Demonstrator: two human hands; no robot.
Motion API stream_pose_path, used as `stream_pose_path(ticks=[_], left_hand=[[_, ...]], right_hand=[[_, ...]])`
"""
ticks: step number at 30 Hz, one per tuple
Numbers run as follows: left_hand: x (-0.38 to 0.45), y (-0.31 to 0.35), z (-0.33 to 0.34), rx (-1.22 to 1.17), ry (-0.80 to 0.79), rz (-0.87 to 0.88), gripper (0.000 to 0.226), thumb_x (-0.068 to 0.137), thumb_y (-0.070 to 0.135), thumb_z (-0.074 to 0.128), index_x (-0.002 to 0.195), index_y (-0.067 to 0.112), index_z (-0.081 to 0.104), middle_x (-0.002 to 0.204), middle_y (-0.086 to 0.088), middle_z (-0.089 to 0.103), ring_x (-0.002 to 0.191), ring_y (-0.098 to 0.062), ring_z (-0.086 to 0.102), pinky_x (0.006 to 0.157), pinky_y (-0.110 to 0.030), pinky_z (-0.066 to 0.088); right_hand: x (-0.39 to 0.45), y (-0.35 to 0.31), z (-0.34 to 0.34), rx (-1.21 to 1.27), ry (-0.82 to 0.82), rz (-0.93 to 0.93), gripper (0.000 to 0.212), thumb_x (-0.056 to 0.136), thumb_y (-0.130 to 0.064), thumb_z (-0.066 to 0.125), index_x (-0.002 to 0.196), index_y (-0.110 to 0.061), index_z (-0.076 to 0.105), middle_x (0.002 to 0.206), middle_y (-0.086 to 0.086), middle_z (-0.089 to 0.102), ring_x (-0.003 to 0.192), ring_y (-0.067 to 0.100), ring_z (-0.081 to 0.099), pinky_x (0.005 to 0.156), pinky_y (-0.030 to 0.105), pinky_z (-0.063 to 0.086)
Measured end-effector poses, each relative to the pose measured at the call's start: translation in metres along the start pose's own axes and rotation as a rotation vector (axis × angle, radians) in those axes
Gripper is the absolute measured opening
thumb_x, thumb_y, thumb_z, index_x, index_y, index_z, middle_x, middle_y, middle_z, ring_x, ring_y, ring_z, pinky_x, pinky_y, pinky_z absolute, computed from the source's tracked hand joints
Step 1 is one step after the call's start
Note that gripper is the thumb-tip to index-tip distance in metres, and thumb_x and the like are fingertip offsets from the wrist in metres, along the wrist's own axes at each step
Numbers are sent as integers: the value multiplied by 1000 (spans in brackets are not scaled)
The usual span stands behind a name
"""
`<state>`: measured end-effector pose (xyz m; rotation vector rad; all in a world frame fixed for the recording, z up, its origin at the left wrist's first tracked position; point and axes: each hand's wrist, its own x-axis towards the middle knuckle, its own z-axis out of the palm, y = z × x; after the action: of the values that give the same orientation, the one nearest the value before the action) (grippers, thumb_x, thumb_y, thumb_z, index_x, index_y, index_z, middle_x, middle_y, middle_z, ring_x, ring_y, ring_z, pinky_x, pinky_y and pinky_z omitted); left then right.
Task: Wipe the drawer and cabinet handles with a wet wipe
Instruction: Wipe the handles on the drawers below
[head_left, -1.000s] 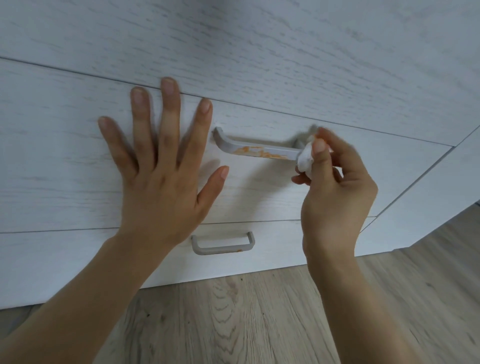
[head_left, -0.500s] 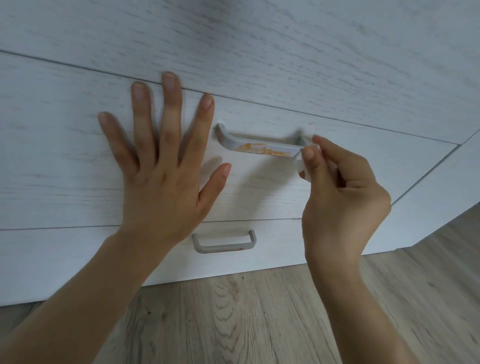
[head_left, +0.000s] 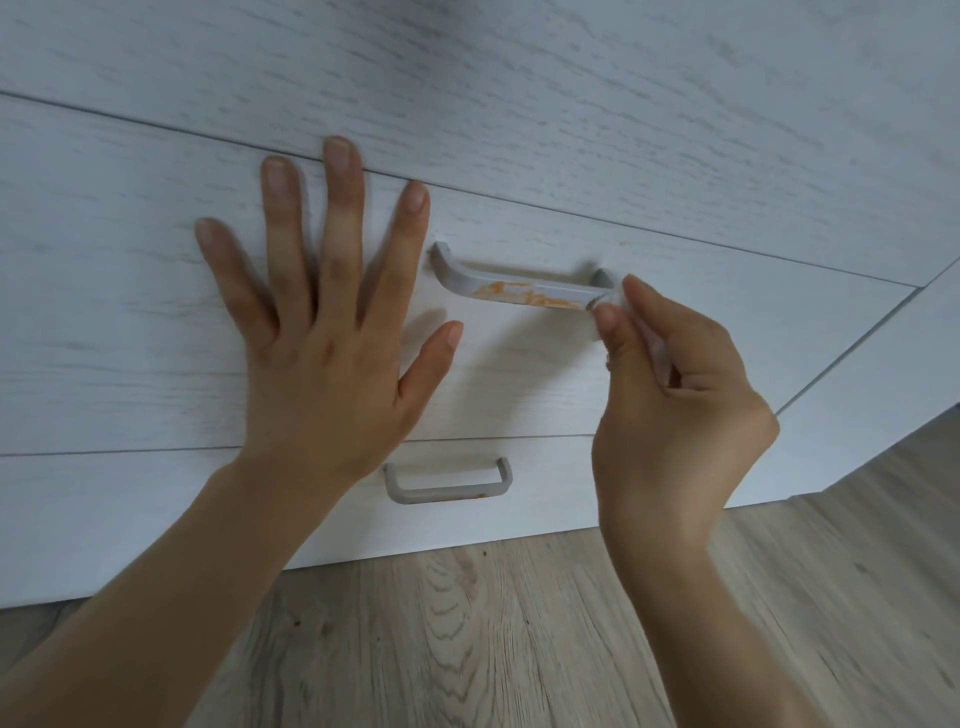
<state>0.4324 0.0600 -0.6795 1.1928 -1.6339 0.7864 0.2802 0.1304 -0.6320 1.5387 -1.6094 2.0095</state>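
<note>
White wood-grain drawer front (head_left: 675, 332), head view, looking down along it. Left hand (head_left: 322, 343) lies flat on the panel, fingers straight and spread, thumb out to the side, gripping nothing. Middle fingertip reaches the seam under the upper panel (head_left: 519, 104).

Upper handle (head_left: 519, 288): grey bar, just beside the left index finger but not touching it. Orange smear along the middle and right of its front face; the left end looks clean.

Right hand (head_left: 675, 415) is at the handle's right end. Thumb and index finger are curled together, pinching a wet wipe (head_left: 657, 353). Only a pale, blurred sliver of it shows between the fingers, so its shape is hard to read; it seems bunched small. The pinched tips sit at the bar's right end, probably touching it; blur there leaves actual contact uncertain. The other fingers are folded into the palm.

Lower handle (head_left: 449, 480): a smaller grey bar on the drawer below, between the two wrists. A small orange spot sits near its right corner.

Another white panel (head_left: 883, 395) stands to the right past a vertical seam. Floor (head_left: 519, 639): light wood-look boards with grey grain, running under both forearms.

No brand, label or writing can be read on the handles, panels or wipe.
</note>
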Motion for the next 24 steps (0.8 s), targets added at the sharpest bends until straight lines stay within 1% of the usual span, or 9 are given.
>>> stream_pose_path(ticks=[5,8,11,13,15,17,19,21,24], left_hand=[[0,1,-1,6,-11,-4,66,100,50,30,150,11,12,149,-27,19,133,-50,10,103,-69,5],[0,2,1,15,5,-6,66,100,50,31,150,11,12,149,-25,19,133,-50,11,103,-69,6],[0,1,0,14,-1,-3,66,100,50,31,151,11,13,149,-26,19,133,-50,11,103,-70,6],[1,1,0,15,-10,-5,66,100,50,30,151,10,14,148,-27,19,133,-50,10,103,-70,6],[0,1,0,24,-13,-1,67,100,51,29,150,10,14,149,-27,19,133,-49,10,103,-69,5],[0,1,0,33,-13,1,67,100,51,29,151,11,13,149,-26,19,134,-49,10,104,-68,5],[0,1,0,35,-14,-2,67,100,51,29,151,11,12,149,-26,18,134,-49,10,104,-68,5],[0,1,0,31,-12,0,67,100,51,29,151,11,12,149,-25,17,134,-49,10,104,-68,5],[0,1,-1,29,-9,3,66,100,51,29,151,11,14,149,-26,19,133,-49,10,104,-68,5]], right_hand=[[4,0,0,36,36,116,15,84,-21,69,93,-33,66,85,-18,67,80,-5,63,76,15,51],[-3,-4,-2,-34,0,53,16,83,-21,70,92,-33,66,84,-11,65,76,-5,60,73,12,47],[0,-7,-7,33,79,137,17,81,-21,72,88,-35,66,81,-5,67,73,-1,60,76,21,54],[5,-11,-6,111,122,204,14,81,-19,73,87,-31,69,82,-2,69,76,3,64,78,23,56],[5,-14,-1,165,111,246,13,80,-19,73,86,-30,70,87,-1,72,83,8,68,80,24,55],[5,-16,4,162,82,223,16,80,-17,73,86,-31,69,89,-3,72,86,6,67,81,20,53],[5,-13,6,154,61,182,17,80,-16,73,88,-31,69,90,-8,69,86,-2,65,81,13,50],[5,-8,6,116,30,126,15,82,-15,71,95,-24,71,92,-10,66,84,-8,61,80,10,47],[-1,-3,5,-102,-19,-99,24,87,-9,65,110,-10,67,98,-4,57,82,-6,53,76,4,40]])
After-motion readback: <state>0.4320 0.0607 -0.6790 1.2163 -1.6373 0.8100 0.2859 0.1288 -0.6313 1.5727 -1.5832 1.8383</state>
